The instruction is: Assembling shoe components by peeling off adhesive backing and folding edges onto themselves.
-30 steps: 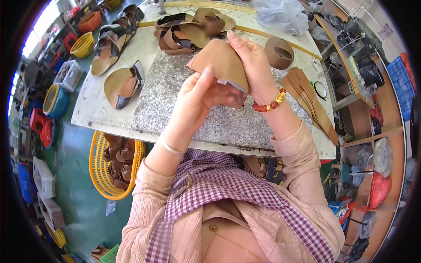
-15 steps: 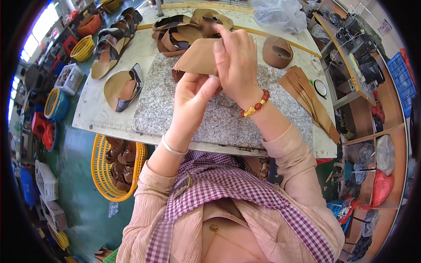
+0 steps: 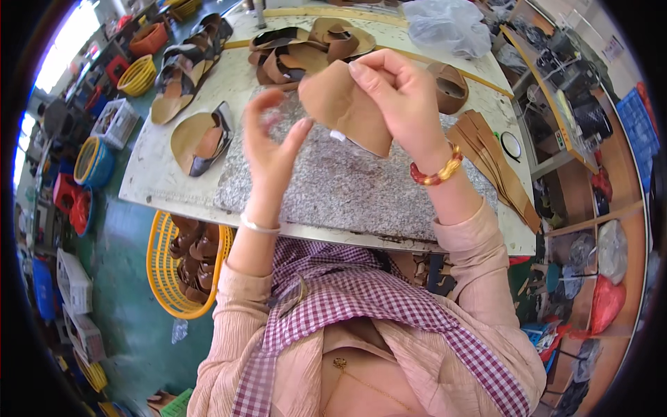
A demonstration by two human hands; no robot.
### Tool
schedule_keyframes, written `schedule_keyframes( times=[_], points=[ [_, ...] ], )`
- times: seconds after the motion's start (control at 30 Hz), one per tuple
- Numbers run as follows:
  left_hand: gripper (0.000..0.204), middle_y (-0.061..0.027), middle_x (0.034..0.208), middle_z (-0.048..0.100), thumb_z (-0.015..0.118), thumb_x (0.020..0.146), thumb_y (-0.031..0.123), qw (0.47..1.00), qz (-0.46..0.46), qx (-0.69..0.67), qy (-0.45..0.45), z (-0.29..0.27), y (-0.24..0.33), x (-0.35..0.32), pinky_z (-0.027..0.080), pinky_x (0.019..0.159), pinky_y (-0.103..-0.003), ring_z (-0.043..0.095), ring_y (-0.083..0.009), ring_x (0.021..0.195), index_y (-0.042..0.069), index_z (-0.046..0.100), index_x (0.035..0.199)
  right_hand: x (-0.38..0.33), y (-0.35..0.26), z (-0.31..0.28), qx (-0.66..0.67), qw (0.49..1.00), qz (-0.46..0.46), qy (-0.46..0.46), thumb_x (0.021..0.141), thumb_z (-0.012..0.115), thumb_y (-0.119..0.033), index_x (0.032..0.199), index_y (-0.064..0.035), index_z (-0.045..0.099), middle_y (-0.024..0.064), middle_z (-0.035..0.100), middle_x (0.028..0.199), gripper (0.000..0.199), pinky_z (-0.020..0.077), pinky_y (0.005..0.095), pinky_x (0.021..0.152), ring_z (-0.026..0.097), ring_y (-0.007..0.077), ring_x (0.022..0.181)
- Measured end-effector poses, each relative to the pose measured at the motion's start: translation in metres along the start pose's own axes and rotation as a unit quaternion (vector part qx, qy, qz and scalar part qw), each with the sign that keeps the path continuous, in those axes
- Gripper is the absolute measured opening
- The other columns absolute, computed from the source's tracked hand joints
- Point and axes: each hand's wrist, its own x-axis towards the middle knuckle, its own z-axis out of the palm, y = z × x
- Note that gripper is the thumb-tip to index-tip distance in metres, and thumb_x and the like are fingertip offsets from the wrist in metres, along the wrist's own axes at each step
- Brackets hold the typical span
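One tan leather piece point(image 3: 347, 115) is pinched in the right hand point(image 3: 411, 104); the left hand point(image 3: 269, 151), fingers released, is just beside it. Brown strips point(image 3: 488, 160) lie by the table's point(image 3: 167, 191) right edge.

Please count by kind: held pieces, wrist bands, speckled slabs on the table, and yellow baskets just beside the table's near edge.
Tan piece in the right hand: 1
Beaded wrist band, pale wrist band: 2
Speckled slab: 1
Yellow basket: 1
Total: 5
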Motion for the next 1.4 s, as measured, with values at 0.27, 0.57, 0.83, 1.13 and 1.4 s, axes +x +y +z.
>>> schedule_keyframes(
  times=[0.27,0.57,0.83,1.13,1.4],
  points=[
    [0.012,-0.0063,0.074,0.068,0.073,0.087,0.013,0.988,-0.006,0.132,-0.08,-0.003,0.039,0.001,0.045,0.059,-0.029,0.056,-0.0159,0.061,0.004,0.068,0.092,-0.013,0.012,-0.026,-0.104,0.992,0.016,-0.068,0.093,0.068,-0.023,0.103,-0.0015,0.07,0.0041,0.07,0.079,0.024,0.0449,0.024,0.058,0.056,0.0095,0.06],
    [0.033,0.0028,0.057,0.041,0.071,0.088,0.011,0.94,-0.107,0.024,-0.323,0.007,0.031,0.027,0.031,0.05,-0.023,0.035,-0.0093,0.053,0.003,0.051,0.063,-0.072,0.008,-0.04,0.153,0.941,0.264,-0.144,0.095,0.066,-0.023,0.097,-0.0015,0.068,0.0076,0.069,0.082,0.022,0.0474,0.0266,0.062,0.06,0.0149,0.066],
    [0.014,0.0004,0.056,0.05,0.07,0.088,0.01,0.94,-0.206,0.014,-0.272,0.013,-0.039,-0.002,0.037,0.051,-0.024,0.041,-0.0108,0.052,0.001,0.065,0.078,-0.011,0.055,-0.115,0.398,0.854,0.32,0.093,0.098,0.062,-0.023,0.114,0.0008,0.067,0.0119,0.071,0.101,0.029,0.0524,0.0292,0.079,0.066,0.017,0.086],
    [0.011,-0.0063,0.073,0.063,0.069,0.083,0.006,0.886,-0.122,0.149,-0.422,-0.02,-0.026,-0.015,0.044,0.058,-0.028,0.053,-0.0164,0.06,-0.001,0.068,0.091,0.021,0.137,-0.151,0.38,0.876,0.202,0.218,0.101,0.054,-0.015,0.126,0.0044,0.055,0.0189,0.062,0.119,0.031,0.0509,0.0401,0.095,0.061,0.0269,0.108],
    [0.021,-0.0106,0.114,0.066,0.07,0.081,0.007,0.908,0.04,0.343,-0.237,-0.097,-0.079,0.003,0.048,0.095,-0.037,0.06,-0.0286,0.103,0.004,0.069,0.103,-0.066,0.144,-0.137,0.163,0.897,0.311,0.27,0.091,0.065,-0.008,0.127,0.0011,0.053,0.0211,0.057,0.118,0.039,0.0536,0.0423,0.088,0.06,0.0302,0.1]
  ],
)
